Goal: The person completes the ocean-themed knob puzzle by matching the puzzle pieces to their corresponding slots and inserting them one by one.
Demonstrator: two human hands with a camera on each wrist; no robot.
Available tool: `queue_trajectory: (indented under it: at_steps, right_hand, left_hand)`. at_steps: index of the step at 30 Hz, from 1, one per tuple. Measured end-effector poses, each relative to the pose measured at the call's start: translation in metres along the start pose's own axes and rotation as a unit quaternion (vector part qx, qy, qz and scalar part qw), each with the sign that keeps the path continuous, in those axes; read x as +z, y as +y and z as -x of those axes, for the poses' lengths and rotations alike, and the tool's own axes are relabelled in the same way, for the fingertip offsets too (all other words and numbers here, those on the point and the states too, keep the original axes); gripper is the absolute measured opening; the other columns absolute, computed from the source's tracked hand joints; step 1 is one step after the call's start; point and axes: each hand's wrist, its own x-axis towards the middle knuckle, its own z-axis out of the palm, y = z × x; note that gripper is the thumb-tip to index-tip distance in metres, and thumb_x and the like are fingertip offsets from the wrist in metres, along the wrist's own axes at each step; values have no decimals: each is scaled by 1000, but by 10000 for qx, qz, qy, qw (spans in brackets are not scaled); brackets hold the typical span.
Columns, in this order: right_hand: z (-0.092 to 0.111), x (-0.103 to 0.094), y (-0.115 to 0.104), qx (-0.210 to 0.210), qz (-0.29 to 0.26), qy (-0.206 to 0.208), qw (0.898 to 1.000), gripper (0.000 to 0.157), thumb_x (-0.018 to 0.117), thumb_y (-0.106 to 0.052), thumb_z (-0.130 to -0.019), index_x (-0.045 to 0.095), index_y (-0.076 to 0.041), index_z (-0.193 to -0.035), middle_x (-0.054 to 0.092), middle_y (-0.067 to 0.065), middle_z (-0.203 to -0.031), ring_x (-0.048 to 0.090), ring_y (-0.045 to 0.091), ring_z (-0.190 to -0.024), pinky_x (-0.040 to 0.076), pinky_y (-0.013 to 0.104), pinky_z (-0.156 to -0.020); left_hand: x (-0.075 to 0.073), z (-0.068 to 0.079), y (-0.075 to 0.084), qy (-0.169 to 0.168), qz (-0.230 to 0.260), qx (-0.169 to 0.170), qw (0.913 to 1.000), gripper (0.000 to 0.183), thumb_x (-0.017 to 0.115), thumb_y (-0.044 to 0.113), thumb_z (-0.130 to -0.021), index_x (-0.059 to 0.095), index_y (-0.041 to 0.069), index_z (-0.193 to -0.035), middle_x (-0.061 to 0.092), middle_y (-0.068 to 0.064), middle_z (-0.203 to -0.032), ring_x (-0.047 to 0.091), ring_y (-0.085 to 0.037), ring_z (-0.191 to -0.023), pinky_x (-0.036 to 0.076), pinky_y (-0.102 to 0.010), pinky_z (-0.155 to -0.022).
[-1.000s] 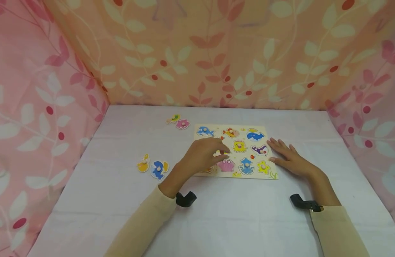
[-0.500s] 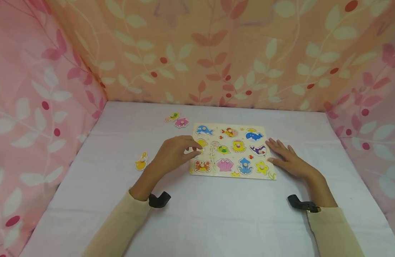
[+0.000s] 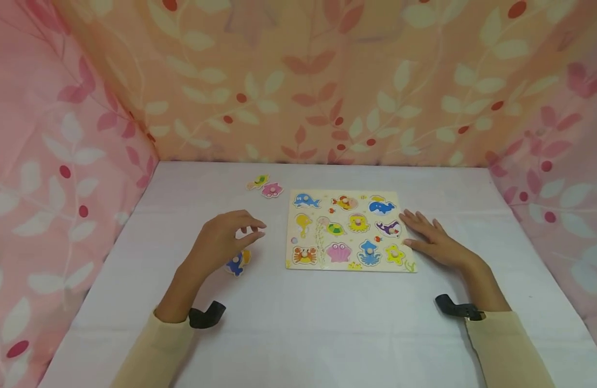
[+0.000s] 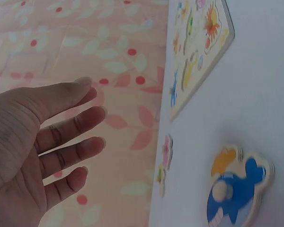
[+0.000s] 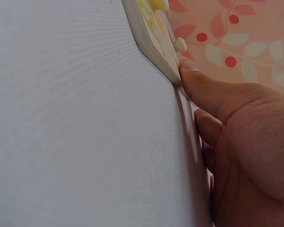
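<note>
My left hand (image 3: 225, 237) hovers over the table left of the puzzle board, fingers loosely bent with nothing between them. In the left wrist view, a blue whale piece (image 4: 232, 194) with a round knob lies on the table, apart from the hand. The same whale piece (image 3: 237, 263) shows partly below the fingers in the head view. The cream sea-animal puzzle board (image 3: 322, 264) lies flat, with several knobbed pieces in it. Seahorse, turtle and shell pictures on it show no knobs. My right hand (image 3: 436, 237) rests at the board's right edge, fingers extended, thumb touching it.
A green-and-yellow turtle piece (image 3: 259, 181) and a pink shell piece (image 3: 272, 189) lie at the back, left of the board. Patterned cloth walls (image 3: 298, 81) stand behind and at both sides of the white table (image 3: 317, 334).
My left hand has moved left from over the board to above the loose pieces. The yellow piece seen earlier is now hidden by that hand. The right hand stays at the board.
</note>
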Motion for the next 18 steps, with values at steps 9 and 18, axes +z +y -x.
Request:
queue_trajectory:
  at_steps: [9,18]
  right_hand:
    - [1,5,0,83,-3,-29,10000,78,61,-48,-98,23,-27,-163,9,8,-170,-8,36,-155,-17,57,-117]
    - [1,1,-3,123,95,19,9999,78,60,-51,-98,22,-29,-163,9,6,-170,-8,35,-155,-15,56,-118]
  left_hand:
    - [-15,27,-21,111,-34,-138,9998,21,81,24,-88,79,22,-109,71,11,-95,63,-15,-86,50,-32,-69]
    - [-21,51,-42,122,-124,-426,9989,24,82,17,-87,79,21,-110,70,10,-93,62,-17,-85,49,-33,-67]
